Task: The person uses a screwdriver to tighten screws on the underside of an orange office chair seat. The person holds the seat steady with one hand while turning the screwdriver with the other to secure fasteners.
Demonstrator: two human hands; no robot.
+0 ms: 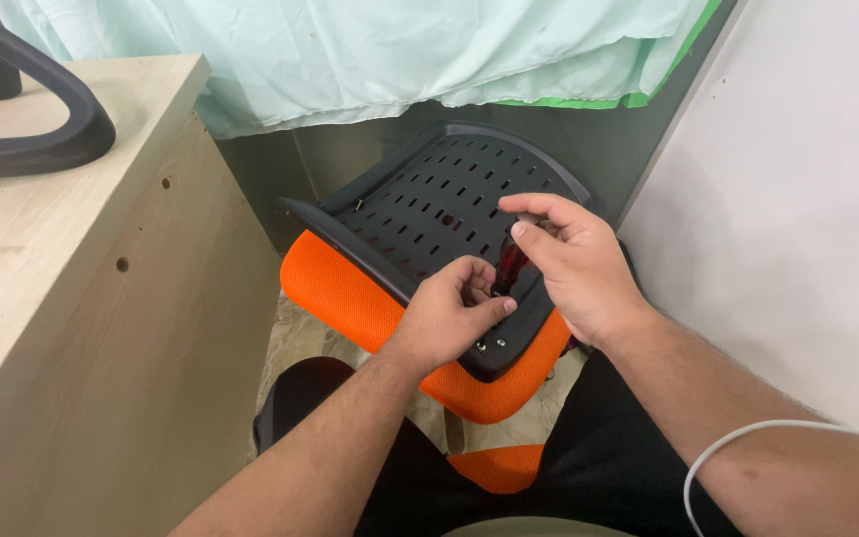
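Hands (509, 278) grip screwdriver (509, 267) near seat base (429, 199) edge.

The seat base (429, 204) is matt black slotted plastic over orange mesh cloth (345, 293) — beside a pale wood-grain cabinet (101, 328) — the screwdriver handle (509, 267) glossy dark red plastic.

Counts: 2 bare hands, left hand (449, 310) & right hand (571, 261). 1 upturned chair seat w/ orange mesh cushion and slotted black plastic underside (420, 204). 1 dark red-handled screwdriver (509, 267). 2 small silver screws (490, 344) at the seat's near edge. 1 pale wooden bench (62, 298). 2 black curved plastic armrests (47, 139) on the bench. 1 pale mint-green cloth (370, 50) at back. 1 thin white cable (738, 443).
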